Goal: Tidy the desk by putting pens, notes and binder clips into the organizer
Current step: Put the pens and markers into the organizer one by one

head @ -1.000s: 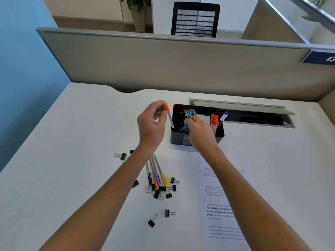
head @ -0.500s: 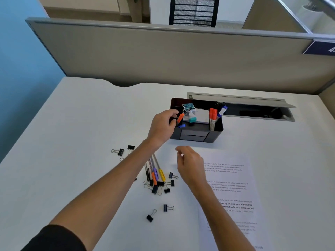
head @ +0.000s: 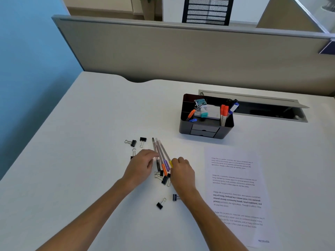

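Both hands are down at the loose pile in the lower middle of the frame. The left hand [head: 140, 164] lies flat and released, its fingertips touching the near side of the fanned pens [head: 161, 156]. The right hand [head: 181, 172] is curled at the yellow-capped pen [head: 170, 163] on the right edge of the fan; whether it has actually pinched it I cannot tell, as the fingers hide the contact.

The risk I see is in the clutter. Several binder clips [head: 164, 179] lie right under the capped ends of the pens, between the two hands, so a lifted pen could drag or flick a clip across the counter [head: 81, 142]. The pens lie touching one another, and a careless pinch on one may roll its neighbours away or bring up two at once, one then dropping. More clips sit apart to the upper left of the pile and below it, easy to overlook. The printed sheet [head: 235, 192] lies just right of the right forearm and could be nudged askew.

The organizer [head: 205, 131] stands right of centre, well apart from the pile, with markers standing in its right compartment.

Half a second ago the left hand was up at the organizer's left side, placing an orange-capped pen [head: 192, 112]; that pen now rests tilted in the left compartment, and the hand has come back down. The right hand, which hovered open above the counter, has dropped onto the pens. The camera's view has also swung left.
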